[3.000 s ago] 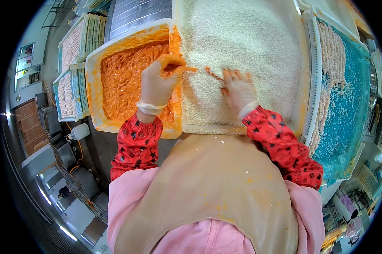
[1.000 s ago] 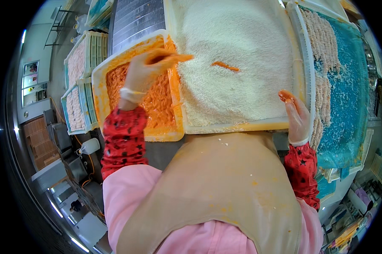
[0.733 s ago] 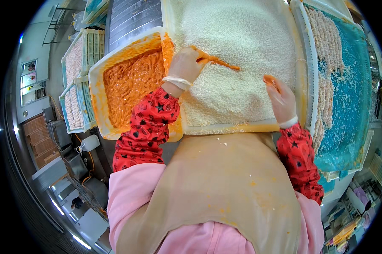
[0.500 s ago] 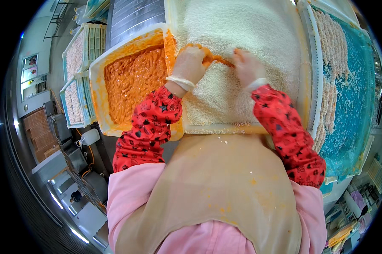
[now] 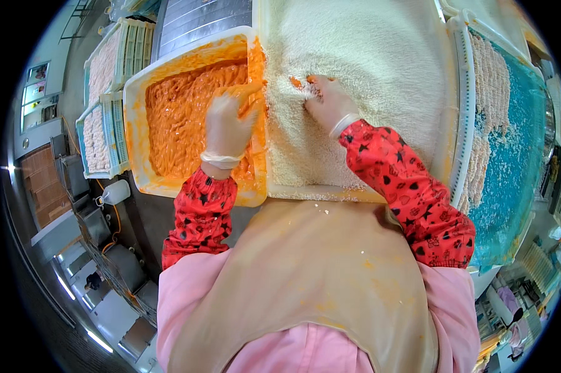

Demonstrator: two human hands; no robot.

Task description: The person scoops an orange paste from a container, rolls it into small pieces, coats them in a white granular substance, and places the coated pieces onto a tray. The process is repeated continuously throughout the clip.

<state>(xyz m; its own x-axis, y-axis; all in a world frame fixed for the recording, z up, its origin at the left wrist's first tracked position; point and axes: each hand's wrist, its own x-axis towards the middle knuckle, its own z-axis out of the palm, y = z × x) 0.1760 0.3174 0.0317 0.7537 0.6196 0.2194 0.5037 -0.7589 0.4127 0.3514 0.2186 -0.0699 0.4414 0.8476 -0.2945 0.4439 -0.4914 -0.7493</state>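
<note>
Left hand (image 5: 230, 124), fingers parted, is hovering over the left tub (image 5: 134, 124) of orange mixture (image 5: 184, 115); right hand (image 5: 331, 109), grip unclear, is touching white crumbs (image 5: 386, 93) in the right tray (image 5: 321, 193).

It's bright in here, with light strips (image 5: 100, 342) glaring off to the left. The white crumbs (image 5: 380, 37) pale out toward the far side, the wet orange mixture (image 5: 184, 127) glints, and the outer surroundings bend into rounded blackness.

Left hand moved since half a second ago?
Yes: the left hand went left, from over the crumb tray to over the orange-mix tub's right side.
</note>
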